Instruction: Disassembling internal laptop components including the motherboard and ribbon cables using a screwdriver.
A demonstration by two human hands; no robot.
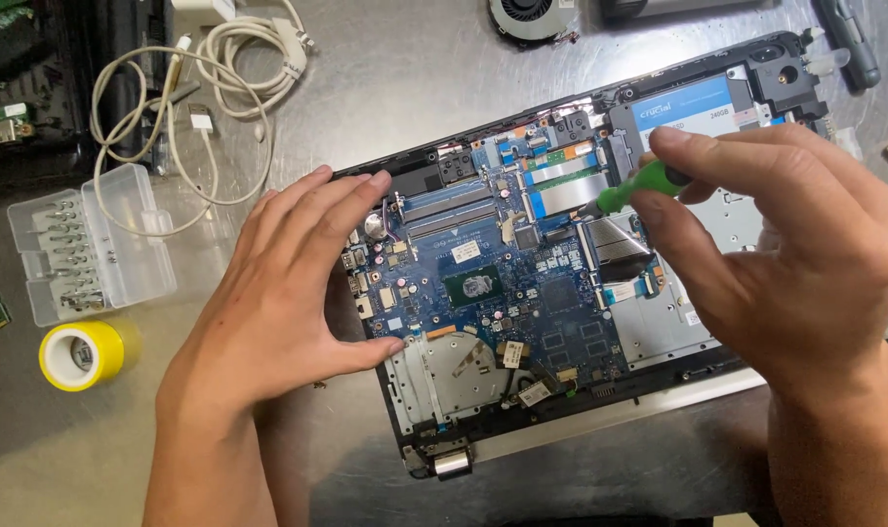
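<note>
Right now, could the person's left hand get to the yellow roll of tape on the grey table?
Probably yes. The left hand lies flat on the opened laptop's edge, holding nothing, and the yellow roll of tape sits beside its forearm with only bare grey table between.

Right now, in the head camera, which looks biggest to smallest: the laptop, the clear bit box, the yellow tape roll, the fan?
1. laptop
2. clear bit box
3. and 4. yellow tape roll and fan: too close to rank, since the picture's edge cuts off the fan.

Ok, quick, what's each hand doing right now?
Left hand: open, flat on the laptop's left edge, holding nothing.
Right hand: closed on a green-handled screwdriver, tip at the board.
</note>
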